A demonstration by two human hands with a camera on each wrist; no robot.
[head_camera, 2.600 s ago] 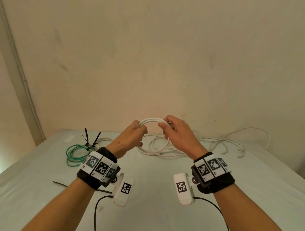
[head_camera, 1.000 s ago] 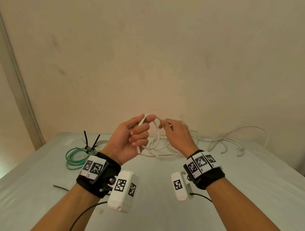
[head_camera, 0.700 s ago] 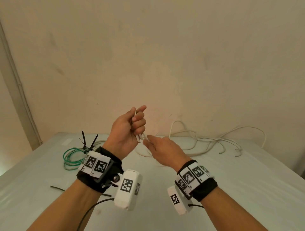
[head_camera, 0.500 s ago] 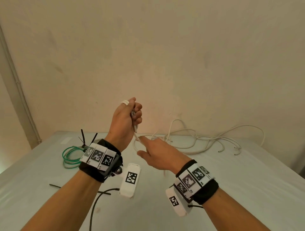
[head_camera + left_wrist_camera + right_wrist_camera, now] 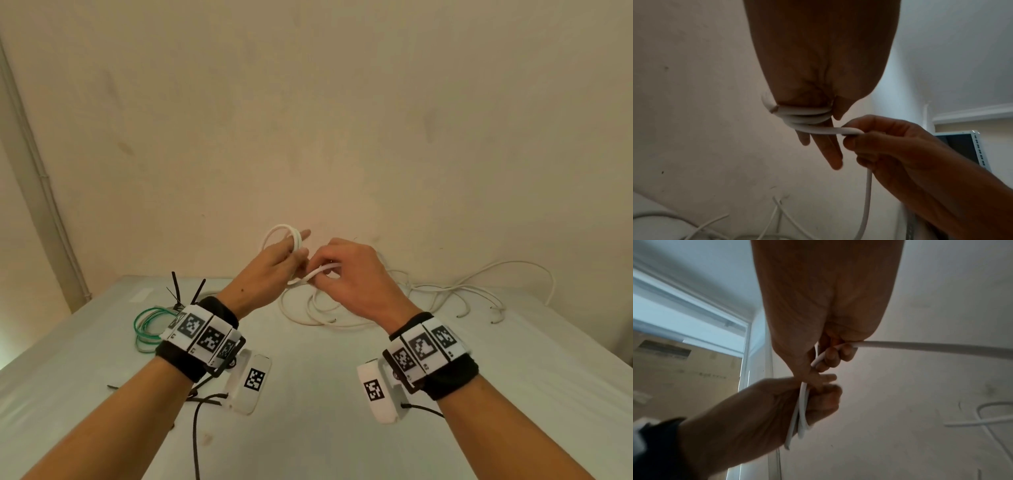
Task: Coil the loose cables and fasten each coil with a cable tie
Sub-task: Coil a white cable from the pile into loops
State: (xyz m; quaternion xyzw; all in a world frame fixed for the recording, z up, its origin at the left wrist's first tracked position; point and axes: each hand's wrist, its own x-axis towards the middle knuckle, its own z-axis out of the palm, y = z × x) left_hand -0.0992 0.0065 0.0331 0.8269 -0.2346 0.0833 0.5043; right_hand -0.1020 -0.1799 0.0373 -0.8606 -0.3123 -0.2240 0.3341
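A white cable [image 5: 283, 229] is wound in three turns round the fingers of my left hand [image 5: 274, 263], held above the table's far middle. In the left wrist view the turns [image 5: 807, 116] circle straight fingers, and the thumb lies against them. My right hand [image 5: 352, 274] is just to the right and pinches the running strand [image 5: 317, 272] between thumb and fingers [image 5: 851, 138]. From that pinch the cable [image 5: 867, 203] drops to the loose white tangle [image 5: 322, 315] on the table. In the right wrist view the strand [image 5: 920, 347] leaves my grip to the right.
A green cable coil [image 5: 147, 325] lies at the table's left, with black cable ties [image 5: 197, 291] sticking up from it. One loose black tie [image 5: 113, 388] lies near the left edge. More white cable [image 5: 479, 291] trails along the wall at the back right of the grey table [image 5: 308, 428].
My left hand has come down from a raised fist and now carries the turns on its fingers. My right hand rose and brought the strand up beside the left fingers.
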